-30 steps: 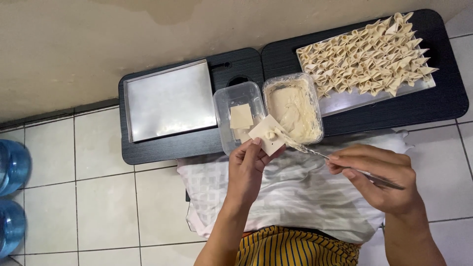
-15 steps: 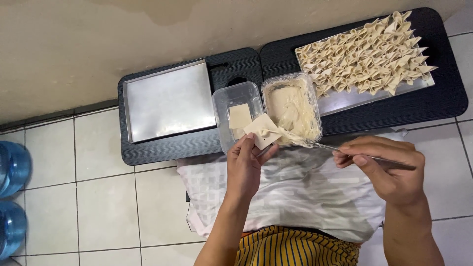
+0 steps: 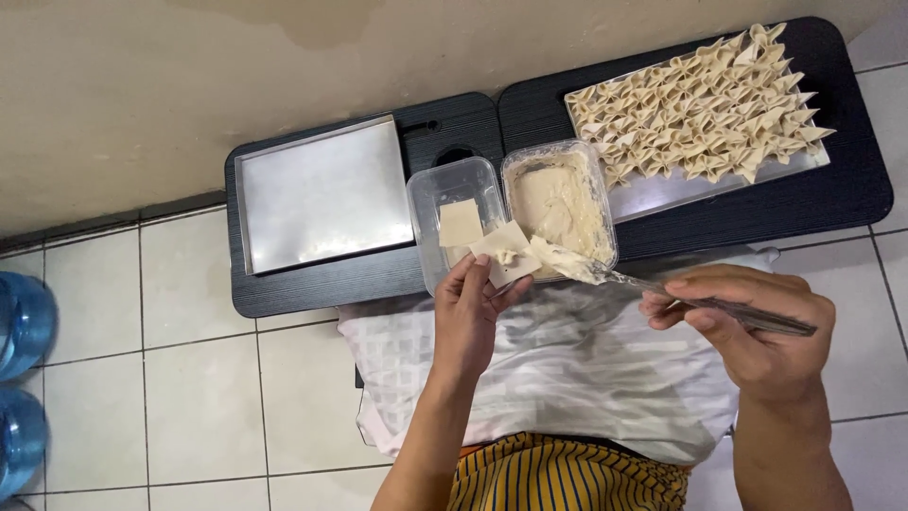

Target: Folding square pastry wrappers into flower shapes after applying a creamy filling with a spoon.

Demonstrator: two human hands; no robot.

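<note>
Dumpling wrapper point(image 3: 503, 252): one pale square sheet, lying flat on the fingers point(image 3: 480, 274) of your left hand point(image 3: 470, 317), which cup it from below at the near edge of the tabletop point(image 3: 454, 123); a small dab of filling sits near its middle. Utensil point(image 3: 662, 289): a metal spoon or spatula, pinched in the clenched fingers of your right hand point(image 3: 752, 326), its tip loaded with pale paste and touching the wrapper's right edge. Filling tub point(image 3: 560, 203): clear plastic, rectangular, holding cream-coloured paste, just behind the utensil tip. Wrapper tub point(image 3: 454, 213): clear plastic, beside the filling tub on its left, with a square sheet inside. Empty-looking metal tray point(image 3: 322, 194): at the left end of the black tabletop, well apart from your hands. Second metal tray point(image 3: 672, 194): at the right end, carrying many folded dumplings point(image 3: 700, 99) in close rows. Cloth point(image 3: 567, 369): pale checked fabric spread over your lap under both hands. Water bottles point(image 3: 24, 322): two blue ones at the far left on the tiled floor point(image 3: 189, 397).
</note>
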